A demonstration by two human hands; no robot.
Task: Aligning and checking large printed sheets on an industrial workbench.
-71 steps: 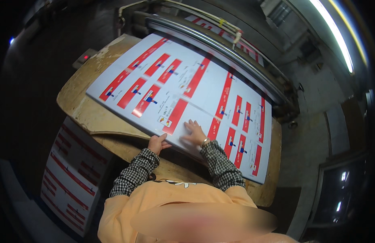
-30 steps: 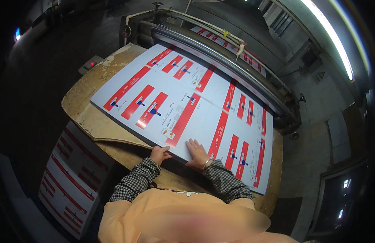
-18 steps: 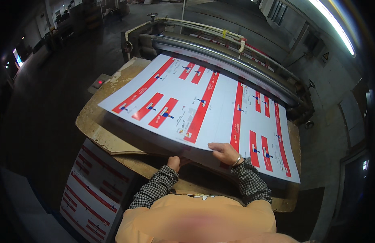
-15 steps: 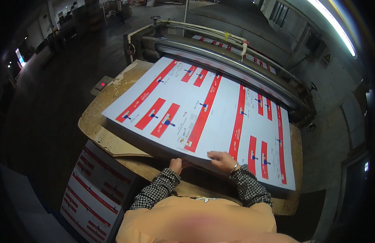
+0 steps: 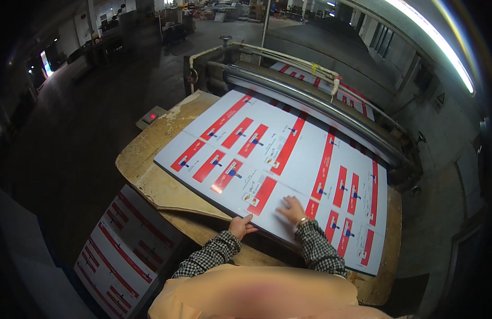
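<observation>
A large white printed sheet (image 5: 304, 146) with red bars and small blue marks runs under the steel roller (image 5: 309, 101) of a machine. Its near edge lies across another printed sheet (image 5: 208, 183) of the same pattern, on the wooden table. At the near edge of that lower sheet, my left hand (image 5: 240, 227) pinches the rim, thumb on top and fingers along the edge. My right hand (image 5: 292, 210) rests on or just over the sheet's surface, fingers apart and slightly blurred, holding nothing.
The worn wooden table (image 5: 145, 154) has a rounded left corner. A switch box (image 5: 151, 117) with a red light sits at its left edge. More printed sheets (image 5: 115, 250) stand low at left. A pale pipe (image 5: 293, 57) spans the machine; printed sheets show behind the roller.
The upper sheet has slid forward toward the roller, baring the near part of the sheet below. My right hand has shifted from the near edge onto the surface. The view has tilted up.
</observation>
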